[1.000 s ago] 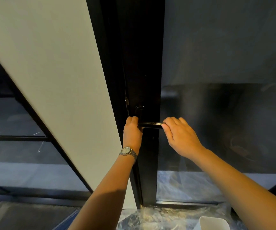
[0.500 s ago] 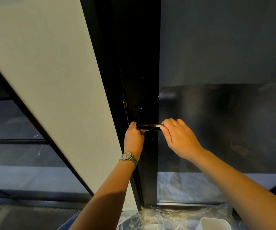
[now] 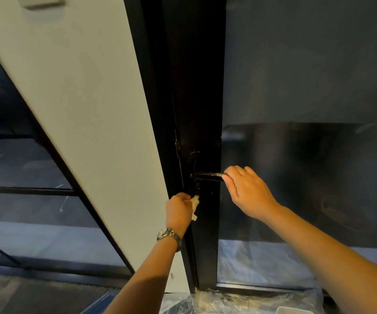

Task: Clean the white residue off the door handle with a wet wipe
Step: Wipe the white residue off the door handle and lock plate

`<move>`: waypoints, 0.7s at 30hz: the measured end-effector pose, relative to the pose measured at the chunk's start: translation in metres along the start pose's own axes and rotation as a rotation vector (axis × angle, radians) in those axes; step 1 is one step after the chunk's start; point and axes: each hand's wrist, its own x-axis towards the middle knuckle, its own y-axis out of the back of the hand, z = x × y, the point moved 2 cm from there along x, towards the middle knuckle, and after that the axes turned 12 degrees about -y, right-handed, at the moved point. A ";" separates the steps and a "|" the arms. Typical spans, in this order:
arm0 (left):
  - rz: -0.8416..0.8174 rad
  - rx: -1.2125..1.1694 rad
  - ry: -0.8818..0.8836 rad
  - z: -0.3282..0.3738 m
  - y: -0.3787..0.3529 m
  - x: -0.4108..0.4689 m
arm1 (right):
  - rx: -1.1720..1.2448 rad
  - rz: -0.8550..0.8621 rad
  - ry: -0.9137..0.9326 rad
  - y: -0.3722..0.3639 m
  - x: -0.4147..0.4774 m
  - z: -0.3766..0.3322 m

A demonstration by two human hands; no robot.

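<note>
A black lever door handle (image 3: 206,176) sticks out horizontally from the dark door frame (image 3: 194,109). My right hand (image 3: 247,191) grips the handle's free end from the right. My left hand (image 3: 178,210), with a metal watch on the wrist, is below and left of the handle, apart from it, closed around a crumpled white wet wipe (image 3: 195,203) that pokes out by the thumb. The handle's bare middle looks glossy; any residue on it is too faint to tell.
A white wall panel (image 3: 81,109) runs along the left of the frame. Dark glass (image 3: 307,166) fills the right side. Clear plastic sheeting (image 3: 228,302) and a white container (image 3: 296,311) lie on the floor at the door's foot.
My left hand has dropped away from the handle's inner end, down the frame, with the wipe now showing. My right hand stays on the handle's end.
</note>
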 end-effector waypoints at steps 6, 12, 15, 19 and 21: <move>0.420 -0.111 -0.352 0.054 0.048 0.001 | 0.008 0.003 0.003 0.001 0.000 -0.001; 0.392 -0.062 -0.463 0.091 0.048 0.024 | 0.007 0.010 0.014 0.002 0.000 -0.001; 0.346 0.011 -0.405 0.083 0.032 0.029 | -0.006 0.025 0.018 0.000 0.000 0.000; 0.333 0.031 -0.312 0.078 0.029 0.032 | -0.026 0.038 0.029 -0.001 0.001 0.000; 0.264 0.064 -0.267 0.077 0.030 0.037 | -0.026 0.042 0.030 0.000 0.001 0.000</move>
